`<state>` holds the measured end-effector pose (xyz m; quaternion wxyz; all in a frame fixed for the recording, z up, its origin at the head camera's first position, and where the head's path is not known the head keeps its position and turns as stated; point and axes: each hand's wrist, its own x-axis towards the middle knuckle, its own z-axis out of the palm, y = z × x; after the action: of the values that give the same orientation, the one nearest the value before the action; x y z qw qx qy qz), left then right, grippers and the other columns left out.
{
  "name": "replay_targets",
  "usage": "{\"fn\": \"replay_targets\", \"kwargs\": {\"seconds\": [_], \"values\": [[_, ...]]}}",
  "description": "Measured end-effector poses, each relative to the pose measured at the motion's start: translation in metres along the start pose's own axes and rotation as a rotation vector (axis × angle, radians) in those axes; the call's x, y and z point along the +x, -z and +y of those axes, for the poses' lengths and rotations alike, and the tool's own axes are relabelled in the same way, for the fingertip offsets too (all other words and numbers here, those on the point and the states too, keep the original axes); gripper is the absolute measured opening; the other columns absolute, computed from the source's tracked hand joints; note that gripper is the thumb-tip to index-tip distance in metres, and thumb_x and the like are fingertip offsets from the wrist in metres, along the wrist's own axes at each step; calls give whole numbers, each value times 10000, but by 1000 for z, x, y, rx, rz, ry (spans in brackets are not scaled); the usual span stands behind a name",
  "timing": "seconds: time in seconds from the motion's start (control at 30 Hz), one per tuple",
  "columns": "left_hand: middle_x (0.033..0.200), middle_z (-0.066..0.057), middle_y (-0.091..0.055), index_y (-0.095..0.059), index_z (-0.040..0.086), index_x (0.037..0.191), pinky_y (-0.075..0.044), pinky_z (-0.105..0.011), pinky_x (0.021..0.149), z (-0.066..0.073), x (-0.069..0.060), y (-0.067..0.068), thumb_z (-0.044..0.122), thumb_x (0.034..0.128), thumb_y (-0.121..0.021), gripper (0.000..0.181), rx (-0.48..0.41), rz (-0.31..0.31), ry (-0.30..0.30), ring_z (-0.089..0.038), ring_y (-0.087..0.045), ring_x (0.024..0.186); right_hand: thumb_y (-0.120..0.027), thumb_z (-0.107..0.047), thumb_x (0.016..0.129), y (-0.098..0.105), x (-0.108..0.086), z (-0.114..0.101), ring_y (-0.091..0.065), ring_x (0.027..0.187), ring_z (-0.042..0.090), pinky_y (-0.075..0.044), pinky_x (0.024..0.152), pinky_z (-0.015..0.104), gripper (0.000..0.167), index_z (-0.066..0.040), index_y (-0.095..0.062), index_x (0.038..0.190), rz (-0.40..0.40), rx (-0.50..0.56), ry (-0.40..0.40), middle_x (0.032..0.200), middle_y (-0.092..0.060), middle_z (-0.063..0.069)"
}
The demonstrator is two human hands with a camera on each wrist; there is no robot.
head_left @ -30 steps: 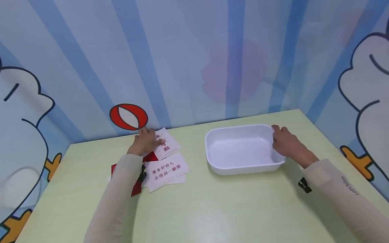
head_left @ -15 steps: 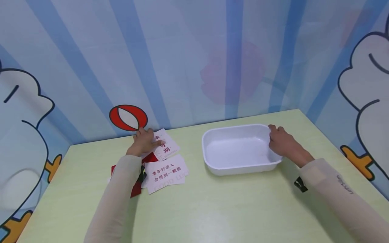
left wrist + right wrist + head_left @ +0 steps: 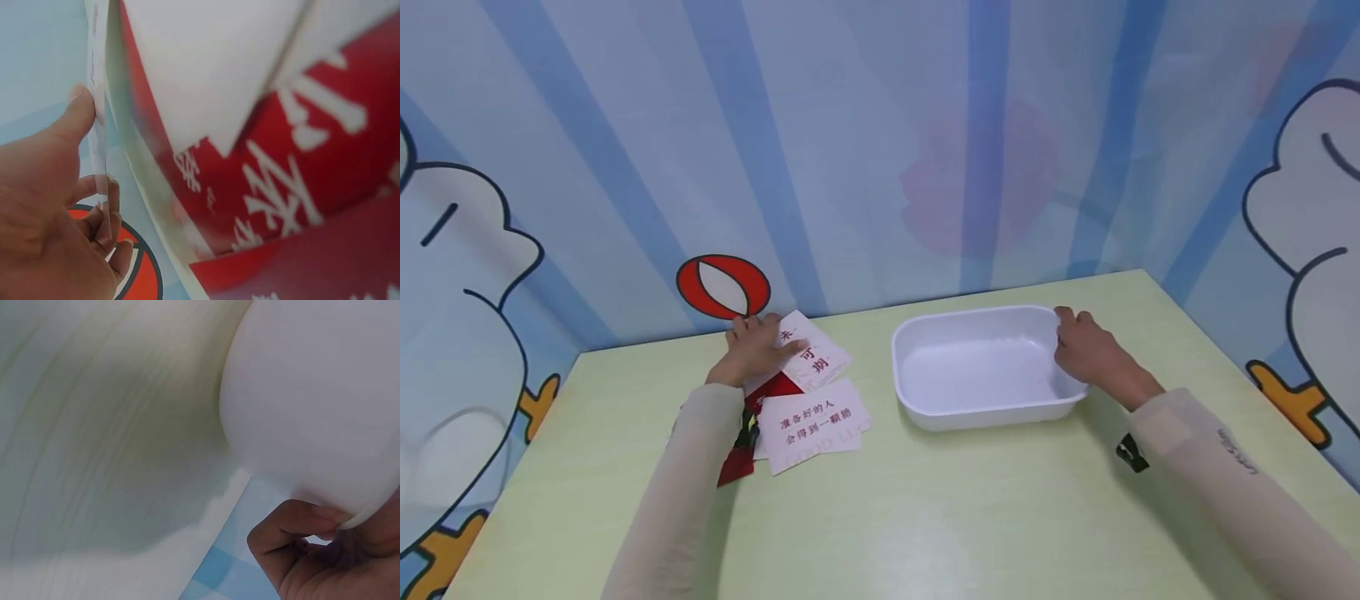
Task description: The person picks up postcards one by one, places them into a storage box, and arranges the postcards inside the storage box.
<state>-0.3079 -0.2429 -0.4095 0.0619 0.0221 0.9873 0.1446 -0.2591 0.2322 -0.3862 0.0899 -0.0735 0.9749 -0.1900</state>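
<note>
My left hand (image 3: pixel 749 353) is over the back of a loose pile of cards at the left. It pinches a white card (image 3: pixel 820 360) with red characters between thumb and fingers; in the left wrist view this card (image 3: pixel 98 134) is seen nearly edge-on. Below it lie a white card (image 3: pixel 812 427) with two printed lines and red cards (image 3: pixel 737 468), which my forearm partly covers. My right hand (image 3: pixel 1096 357) grips the right rim of a white plastic tub (image 3: pixel 985 367). In the right wrist view, curled fingers (image 3: pixel 294 528) hook that rim.
A pale green table (image 3: pixel 925 517) bears everything. Its back edge meets a blue striped backdrop (image 3: pixel 865 167) with a red ball picture (image 3: pixel 760 287). A black strap (image 3: pixel 1131 453) hangs under my right sleeve.
The tub has slid a little to the left along the table, with my right hand on its rim. My left hand has stayed at the pile, and its card has tilted slightly.
</note>
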Motion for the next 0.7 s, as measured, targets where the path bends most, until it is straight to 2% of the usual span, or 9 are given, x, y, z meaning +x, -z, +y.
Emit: {"fn": "replay_targets", "kwargs": {"seconds": [0.13,0.3,0.43,0.57,0.7], "values": [[1376,-288,-404,-309,-7,1495,-239,-607,1082,3,1,0,432,963,-603,750,-45,14,-10,-427,-246,1309,-245,-107,1016,-1,3,0,-477,1174,578,-437,958,638,554,163,-144,1489,10,9,1,1377,-304,472],[1412,-298,-396,-303,-13,1498,-232,-604,1095,6,0,0,323,1044,-429,578,-102,30,-19,-426,-260,1304,-269,-104,1008,-5,6,-1,-491,1167,565,-450,952,630,563,151,-149,1495,25,29,-11,1379,-319,458],[1380,-293,-447,-326,-41,1466,-262,-603,1087,6,0,-1,252,1066,-325,495,-139,38,-26,-438,-310,1290,-288,-100,996,-7,7,-3,-504,1144,557,-467,918,618,573,140,-152,1499,34,47,-11,1365,-334,451],[1396,-257,-460,-293,-16,1484,-303,-603,1099,5,-3,-2,265,1066,-303,504,-219,31,16,-426,-342,1304,-286,-106,991,-9,10,-4,-520,1120,545,-483,885,602,579,129,-148,1503,39,55,-12,1355,-343,441],[1418,-236,-446,-236,28,1502,-363,-594,1102,4,-6,-3,297,1065,-284,515,-341,29,51,-400,-396,1298,-285,-113,989,-10,13,-7,-527,1116,536,-491,880,594,581,127,-153,1502,41,53,-16,1354,-349,436]]}}
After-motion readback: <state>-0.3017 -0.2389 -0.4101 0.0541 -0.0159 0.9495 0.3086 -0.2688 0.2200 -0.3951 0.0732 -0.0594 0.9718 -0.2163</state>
